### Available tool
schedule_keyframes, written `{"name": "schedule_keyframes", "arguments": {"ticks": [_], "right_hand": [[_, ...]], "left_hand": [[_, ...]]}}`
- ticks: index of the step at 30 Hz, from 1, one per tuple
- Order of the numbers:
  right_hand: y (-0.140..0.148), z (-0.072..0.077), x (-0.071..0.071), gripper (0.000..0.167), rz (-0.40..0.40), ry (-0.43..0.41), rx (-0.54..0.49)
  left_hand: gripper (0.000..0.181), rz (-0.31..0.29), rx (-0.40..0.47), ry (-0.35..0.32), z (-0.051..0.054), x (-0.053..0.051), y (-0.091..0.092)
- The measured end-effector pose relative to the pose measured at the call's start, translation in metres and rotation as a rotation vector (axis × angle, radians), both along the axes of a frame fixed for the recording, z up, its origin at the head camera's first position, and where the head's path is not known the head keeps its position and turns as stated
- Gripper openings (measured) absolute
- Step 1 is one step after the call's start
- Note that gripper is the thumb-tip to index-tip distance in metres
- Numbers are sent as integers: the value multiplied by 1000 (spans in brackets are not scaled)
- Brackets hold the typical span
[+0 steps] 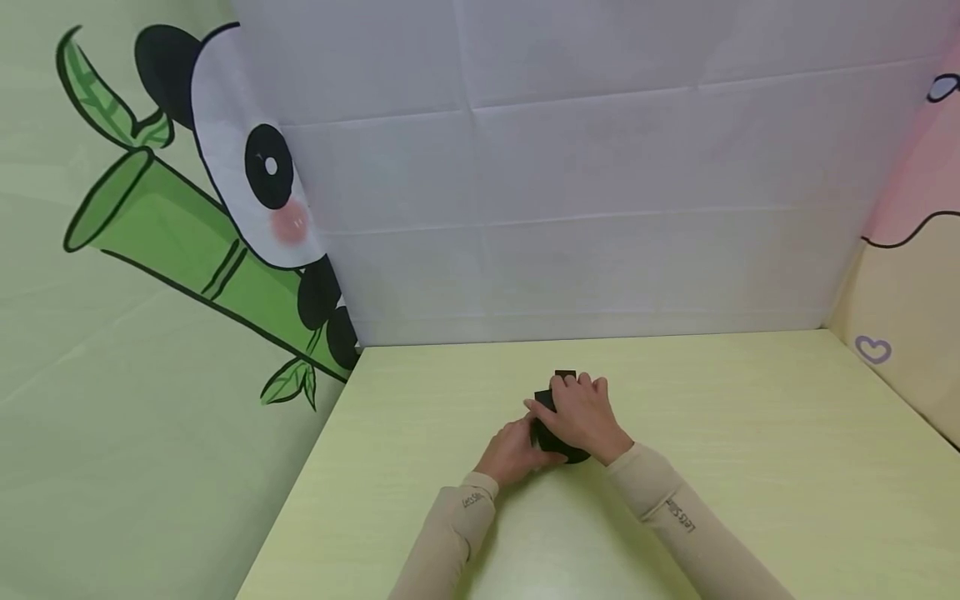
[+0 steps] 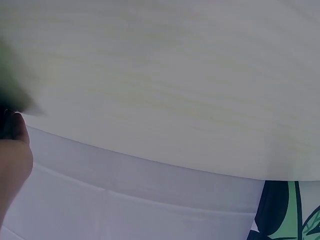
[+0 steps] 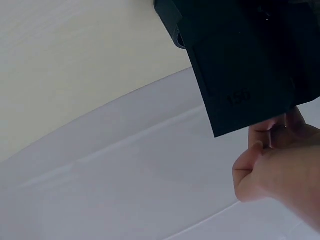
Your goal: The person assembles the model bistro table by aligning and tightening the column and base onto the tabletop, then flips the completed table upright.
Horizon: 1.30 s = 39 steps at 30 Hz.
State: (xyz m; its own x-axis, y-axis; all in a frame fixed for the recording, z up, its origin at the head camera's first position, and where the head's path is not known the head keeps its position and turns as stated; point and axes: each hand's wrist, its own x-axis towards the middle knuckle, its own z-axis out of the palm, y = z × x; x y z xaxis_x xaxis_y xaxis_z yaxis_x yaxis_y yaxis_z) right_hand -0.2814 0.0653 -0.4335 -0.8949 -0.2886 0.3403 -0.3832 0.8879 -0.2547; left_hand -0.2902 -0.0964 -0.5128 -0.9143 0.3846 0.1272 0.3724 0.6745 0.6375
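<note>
A black object (image 1: pixel 552 437) with flat faces and a rounded lower end is between the two hands over the table. In the right wrist view its dark plate (image 3: pixel 240 75) shows faint raised figures and a small round part at one edge. Its exact kind cannot be told. The left hand (image 1: pixel 513 454) grips it from the lower left, thumb along its near end. From the right, the right hand (image 1: pixel 583 414) holds its upper part, fingers bent over it. In the left wrist view, only part of the left hand (image 2: pixel 15 165) shows beside a dark blur.
A pale yellow table (image 1: pixel 750 433) spreads around the hands. Behind it hangs a creased white cloth (image 1: pixel 585 183). At the left stands a green cloth (image 1: pixel 112 417) with a panda and bamboo drawing; a pink and cream cloth (image 1: pixel 915 317) borders the right side.
</note>
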Motion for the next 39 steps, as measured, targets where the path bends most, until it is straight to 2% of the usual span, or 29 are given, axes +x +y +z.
{"name": "schedule_keyframes", "arguments": {"ticks": [14,18,21,23,30,33,39], "right_hand": [[-5,-2,-2,45,35,-69,-38],[1,1,-1,41,92,-82,-48],[8,3,-1,39,148,-51,-10],[10,4,-2,37,155,-33,17],[12,5,-5,39,54,-65,32],[12,4,-4,40,8,-53,33],[14,6,1,44,0,-26,52]], "left_hand": [[77,-34,-1,10,-3,0,-3],[77,-45,-2,11,-4,-1,-3],[75,-38,1,10,-4,-1,-3],[76,-26,-2,5,-4,-1,-2],[82,16,-12,-8,-2,-1,0],[85,20,-16,-8,-2,-1,1],[82,29,-25,-15,-1,0,2]]}}
